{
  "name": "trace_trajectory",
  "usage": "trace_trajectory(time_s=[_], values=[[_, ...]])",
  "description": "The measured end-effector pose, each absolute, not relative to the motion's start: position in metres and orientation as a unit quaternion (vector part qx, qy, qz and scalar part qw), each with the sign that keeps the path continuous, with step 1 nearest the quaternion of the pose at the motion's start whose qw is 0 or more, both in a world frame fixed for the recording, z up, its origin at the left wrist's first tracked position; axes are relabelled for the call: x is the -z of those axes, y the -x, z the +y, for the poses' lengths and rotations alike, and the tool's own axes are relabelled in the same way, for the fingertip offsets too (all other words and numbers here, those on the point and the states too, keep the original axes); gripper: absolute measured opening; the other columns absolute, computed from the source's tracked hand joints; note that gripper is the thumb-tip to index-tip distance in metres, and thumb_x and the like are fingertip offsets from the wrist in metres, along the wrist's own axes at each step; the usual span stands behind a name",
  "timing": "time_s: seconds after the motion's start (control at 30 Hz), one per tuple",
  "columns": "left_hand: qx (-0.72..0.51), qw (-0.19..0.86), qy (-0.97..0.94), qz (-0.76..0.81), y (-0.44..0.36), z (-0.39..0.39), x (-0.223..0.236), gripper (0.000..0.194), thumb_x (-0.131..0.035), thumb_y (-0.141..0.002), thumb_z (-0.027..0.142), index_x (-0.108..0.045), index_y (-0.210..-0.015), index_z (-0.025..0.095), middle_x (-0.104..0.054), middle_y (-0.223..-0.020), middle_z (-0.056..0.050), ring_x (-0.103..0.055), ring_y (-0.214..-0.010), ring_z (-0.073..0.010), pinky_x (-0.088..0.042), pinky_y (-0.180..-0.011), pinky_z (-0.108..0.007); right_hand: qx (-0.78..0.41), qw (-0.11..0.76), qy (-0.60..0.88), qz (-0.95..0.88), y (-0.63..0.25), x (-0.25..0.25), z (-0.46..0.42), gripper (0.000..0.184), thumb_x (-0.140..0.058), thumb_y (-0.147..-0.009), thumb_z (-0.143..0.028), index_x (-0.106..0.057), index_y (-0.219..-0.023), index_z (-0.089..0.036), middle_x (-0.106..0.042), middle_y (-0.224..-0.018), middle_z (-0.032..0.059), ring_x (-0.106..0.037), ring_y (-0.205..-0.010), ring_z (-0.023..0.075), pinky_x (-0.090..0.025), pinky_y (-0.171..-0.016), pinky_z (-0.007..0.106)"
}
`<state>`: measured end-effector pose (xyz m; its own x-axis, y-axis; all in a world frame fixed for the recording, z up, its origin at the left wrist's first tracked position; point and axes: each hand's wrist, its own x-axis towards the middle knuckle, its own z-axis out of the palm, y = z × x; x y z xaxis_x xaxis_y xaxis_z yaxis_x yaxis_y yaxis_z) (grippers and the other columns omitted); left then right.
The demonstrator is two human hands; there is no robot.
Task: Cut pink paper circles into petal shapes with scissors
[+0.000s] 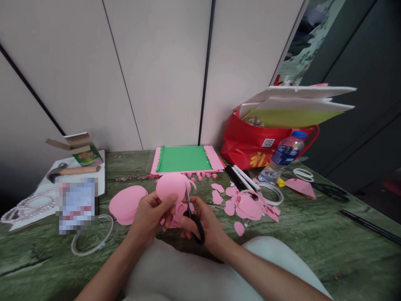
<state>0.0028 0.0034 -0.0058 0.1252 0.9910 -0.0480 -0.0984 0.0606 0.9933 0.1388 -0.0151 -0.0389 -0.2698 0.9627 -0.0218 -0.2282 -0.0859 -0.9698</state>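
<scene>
My left hand [154,211] pinches a rounded piece of pink paper [169,186], holding it up above the table. In my right hand [206,223] is a pair of black-handled scissors [197,228], with the fingers in the handle loops. The blades point up and lie against the right edge of the paper, where a narrow strip curls away. Beneath my hands lie more pink cut pieces [173,219], partly hidden. To the left of my left hand rests a stack of pink paper ovals [127,205].
Pink scraps [250,205], white pens [246,177] and a tape roll [272,193] lie to the right. Behind them stand a water bottle [283,156] and a red bag [239,140]. A green sheet [183,159] lies at the back; a hammer [78,170] and another tape roll [77,250] are left.
</scene>
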Motion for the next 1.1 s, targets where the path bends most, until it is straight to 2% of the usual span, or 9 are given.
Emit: trace_trajectory(time_s=[0.27,0.37,0.8,0.97,1.1], values=[[-0.469,0.53,-0.502,0.496,-0.001,0.006,0.006,0.035,-0.067,-0.064,0.034,-0.047,-0.045,0.014,-0.039,-0.032,0.007,-0.027,-0.029,-0.0015,-0.015,-0.032,-0.017,-0.629,0.467,0.385,-0.487,-0.138,0.044,-0.012,0.053,-0.072,-0.059,-0.043,-0.038,-0.093,-0.02,-0.05,-0.042,-0.0117,-0.045,-0.037,0.0086,-0.035,-0.041,0.019],[-0.465,0.533,-0.501,0.499,-0.001,0.006,0.006,0.034,-0.067,-0.063,0.034,-0.046,-0.045,0.015,-0.037,-0.031,0.008,-0.025,-0.028,-0.0017,-0.013,-0.032,-0.018,-0.638,0.471,0.373,-0.482,-0.138,0.046,-0.012,0.052,-0.072,-0.06,-0.042,-0.038,-0.093,-0.02,-0.05,-0.041,-0.0125,-0.043,-0.035,0.007,-0.036,-0.042,0.019],[-0.498,0.538,-0.481,0.482,0.0,0.005,0.005,0.027,-0.068,-0.064,0.031,-0.052,-0.052,0.013,-0.037,-0.033,0.009,-0.025,-0.03,-0.0004,-0.014,-0.033,-0.016,-0.627,0.466,0.378,-0.497,-0.139,0.052,-0.01,0.052,-0.07,-0.062,-0.041,-0.037,-0.095,-0.02,-0.05,-0.041,-0.0119,-0.047,-0.036,0.0092,-0.036,-0.039,0.019],[-0.491,0.567,-0.475,0.46,0.0,0.004,0.006,0.028,-0.065,-0.068,0.033,-0.052,-0.054,0.013,-0.046,-0.038,0.007,-0.033,-0.027,-0.0019,-0.02,-0.029,-0.015,-0.632,0.465,0.381,-0.489,-0.139,0.045,-0.012,0.054,-0.069,-0.061,-0.045,-0.037,-0.095,-0.02,-0.046,-0.039,-0.0138,-0.043,-0.032,0.0077,-0.04,-0.041,0.021],[-0.485,0.587,-0.476,0.44,-0.002,0.004,0.004,0.024,-0.064,-0.069,0.034,-0.057,-0.059,0.013,-0.055,-0.045,0.004,-0.041,-0.026,-0.0039,-0.025,-0.026,-0.015,-0.634,0.453,0.382,-0.497,-0.139,0.04,-0.014,0.054,-0.069,-0.059,-0.047,-0.037,-0.092,-0.02,-0.047,-0.039,-0.0129,-0.045,-0.033,0.0085,-0.037,-0.037,0.019]])
